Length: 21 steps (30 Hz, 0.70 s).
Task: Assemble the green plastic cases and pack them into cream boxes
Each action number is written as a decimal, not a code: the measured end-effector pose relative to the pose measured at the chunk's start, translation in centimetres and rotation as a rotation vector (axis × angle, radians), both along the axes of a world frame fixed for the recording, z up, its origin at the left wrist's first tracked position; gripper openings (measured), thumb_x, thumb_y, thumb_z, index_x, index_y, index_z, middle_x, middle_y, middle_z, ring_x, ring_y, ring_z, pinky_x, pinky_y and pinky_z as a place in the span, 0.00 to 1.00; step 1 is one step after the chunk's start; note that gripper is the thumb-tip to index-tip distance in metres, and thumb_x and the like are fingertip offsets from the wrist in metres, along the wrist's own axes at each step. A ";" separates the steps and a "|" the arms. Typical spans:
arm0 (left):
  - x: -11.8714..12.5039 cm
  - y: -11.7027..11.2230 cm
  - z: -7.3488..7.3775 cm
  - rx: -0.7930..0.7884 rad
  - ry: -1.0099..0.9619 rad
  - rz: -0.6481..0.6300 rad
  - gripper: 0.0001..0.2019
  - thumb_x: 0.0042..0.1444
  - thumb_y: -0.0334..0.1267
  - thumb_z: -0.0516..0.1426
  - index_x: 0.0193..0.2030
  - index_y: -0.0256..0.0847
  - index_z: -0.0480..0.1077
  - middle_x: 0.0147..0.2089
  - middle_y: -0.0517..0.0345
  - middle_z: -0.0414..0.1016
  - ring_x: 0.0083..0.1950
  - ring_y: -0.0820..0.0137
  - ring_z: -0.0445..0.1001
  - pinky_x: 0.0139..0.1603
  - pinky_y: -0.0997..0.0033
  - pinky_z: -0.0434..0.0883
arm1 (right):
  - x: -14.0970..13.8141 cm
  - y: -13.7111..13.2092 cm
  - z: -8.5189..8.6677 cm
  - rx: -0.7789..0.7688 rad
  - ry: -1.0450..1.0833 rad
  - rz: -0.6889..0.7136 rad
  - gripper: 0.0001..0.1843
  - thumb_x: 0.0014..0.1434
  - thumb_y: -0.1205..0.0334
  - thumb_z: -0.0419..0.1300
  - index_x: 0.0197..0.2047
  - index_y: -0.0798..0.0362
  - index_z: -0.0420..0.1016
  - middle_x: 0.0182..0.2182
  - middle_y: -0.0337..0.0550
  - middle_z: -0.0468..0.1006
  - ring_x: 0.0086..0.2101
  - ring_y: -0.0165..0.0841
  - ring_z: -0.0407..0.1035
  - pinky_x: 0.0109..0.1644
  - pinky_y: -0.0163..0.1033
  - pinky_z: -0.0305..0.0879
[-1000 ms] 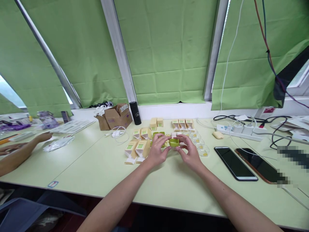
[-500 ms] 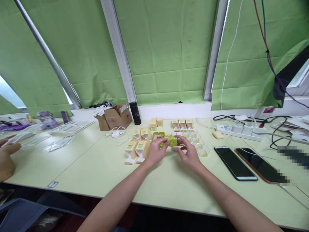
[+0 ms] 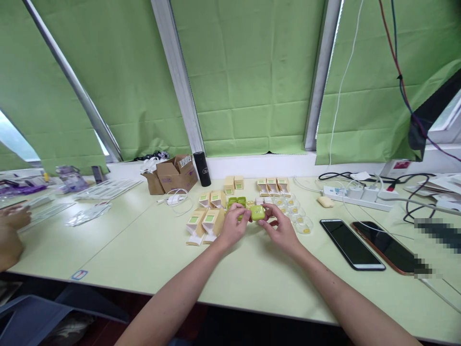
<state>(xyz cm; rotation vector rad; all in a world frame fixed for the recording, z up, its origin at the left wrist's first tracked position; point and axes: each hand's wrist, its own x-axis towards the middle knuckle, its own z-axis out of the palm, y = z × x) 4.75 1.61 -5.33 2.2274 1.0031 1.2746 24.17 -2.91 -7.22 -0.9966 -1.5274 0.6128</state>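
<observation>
Readable text: none | black bottle [image 3: 202, 169]: white print, blurred | carton label [image 3: 185, 161]: too small

White-edged phone [image 3: 352, 245]: flat on the desk [image 3: 140, 254], screen dark.
Brown-edged phone [image 3: 389, 246]: beside it, screen dark.
Power strip [image 3: 333, 193]: white, plugs [image 3: 355, 192] seated.
Cardboard box [image 3: 176, 178]: brown, flaps [image 3: 154, 183] open.
Black cylinder [image 3: 202, 169]: upright, just beside the cardboard box.
Blinds [image 3: 248, 77]: green, between grey posts [image 3: 178, 72].

Small glossy lime-green case [image 3: 257, 212], apparently closed, between left grip [image 3: 233, 227] and right grip [image 3: 281, 225].
</observation>
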 end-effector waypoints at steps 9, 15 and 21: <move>-0.2 -0.5 0.2 0.065 0.062 -0.032 0.06 0.66 0.38 0.60 0.39 0.42 0.78 0.42 0.50 0.74 0.53 0.56 0.73 0.54 0.54 0.73 | 0.4 0.5 -0.6 -0.066 0.151 0.070 0.24 0.62 0.45 0.66 0.57 0.47 0.72 0.47 0.48 0.80 0.44 0.41 0.75 0.36 0.40 0.74; -0.3 -0.6 0.3 0.176 0.074 -0.040 0.24 0.61 0.33 0.64 0.64 0.46 0.69 0.55 0.47 0.75 0.65 0.52 0.66 0.65 0.46 0.70 | 0.4 0.6 -0.3 -0.110 0.229 0.116 0.23 0.61 0.41 0.67 0.50 0.49 0.74 0.47 0.51 0.81 0.44 0.43 0.75 0.32 0.39 0.74; -0.3 -1.2 0.6 0.267 0.223 -0.128 0.31 0.63 0.30 0.61 0.72 0.51 0.64 0.68 0.46 0.68 0.70 0.49 0.60 0.72 0.39 0.64 | 0.1 0.5 0.0 -0.109 0.162 0.084 0.23 0.60 0.41 0.68 0.48 0.50 0.77 0.44 0.50 0.81 0.42 0.41 0.75 0.31 0.38 0.72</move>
